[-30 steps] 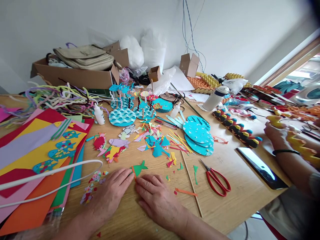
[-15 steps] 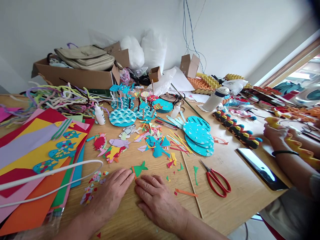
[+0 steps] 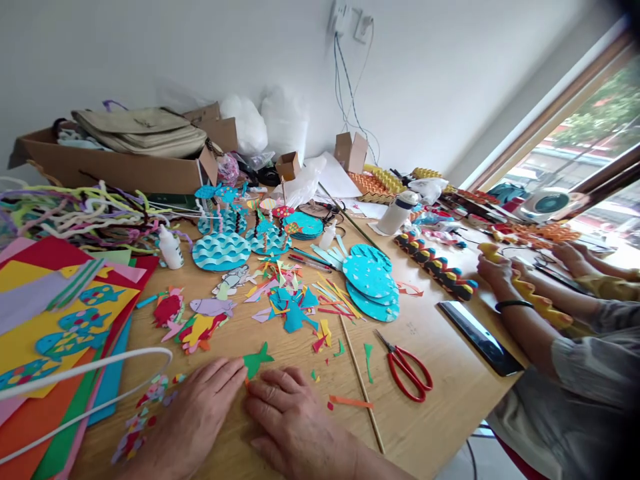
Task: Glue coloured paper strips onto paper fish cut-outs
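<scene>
My left hand and my right hand lie flat on the wooden table near its front edge, fingertips almost meeting. Between them sits a small green paper fish with an orange strip at its tail; both sets of fingertips press on or beside it. Just beyond lie cut paper fish and a heap of coloured paper scraps. Red-handled scissors and a thin wooden stick lie right of my right hand.
Coloured paper sheets and a white cord cover the left. Blue wave discs, turquoise discs, glue bottles, pipe cleaners and a cardboard box stand farther back. Another person's hands hold a yellow paper chain at right, near a phone.
The view has swung up and to the right, showing more window and the other person. My hands stay flat on the table at the green fish.
</scene>
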A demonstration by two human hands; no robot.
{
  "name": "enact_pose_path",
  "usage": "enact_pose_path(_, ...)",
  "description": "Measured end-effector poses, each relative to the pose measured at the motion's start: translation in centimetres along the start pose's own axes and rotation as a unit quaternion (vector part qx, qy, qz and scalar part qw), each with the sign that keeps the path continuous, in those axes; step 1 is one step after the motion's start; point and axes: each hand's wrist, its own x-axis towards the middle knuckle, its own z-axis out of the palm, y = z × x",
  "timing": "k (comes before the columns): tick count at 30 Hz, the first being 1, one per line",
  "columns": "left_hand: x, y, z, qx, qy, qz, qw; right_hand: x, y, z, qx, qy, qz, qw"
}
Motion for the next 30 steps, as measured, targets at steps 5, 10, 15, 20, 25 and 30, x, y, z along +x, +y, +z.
enact_pose_path(5,-0.3,-0.5,0.1,0.010,0.032,0.030,0.999,-0.2,5.3,-3.4,-0.045,0.115,0.152,0.981)
enact_pose_path(10,-0.4,-0.6,-0.4,0.043,0.018,0.063,0.997,-0.7,13.2,-7.6,-0.104,0.057,0.378,0.918)
enact_pose_path(15,-0.2,-0.3,-1.1,0.054,0.031,0.064,0.996,-0.1,17.4,-8.1,-0.123,0.024,0.428,0.895)
enact_pose_path(20,-0.6,-0.3,-1.0,0.024,0.002,0.058,0.998,1.2,18.9,-7.1,-0.126,-0.011,0.457,0.880)
enact_pose_path(25,-1.3,-0.4,-0.4,-0.014,-0.051,0.020,0.998,1.9,19.7,-6.7,-0.134,-0.035,0.483,0.864)
enact_pose_path(30,-1.0,-0.4,-1.1,-0.051,-0.091,0.029,0.994,2.2,19.9,-6.8,-0.134,-0.046,0.484,0.864)
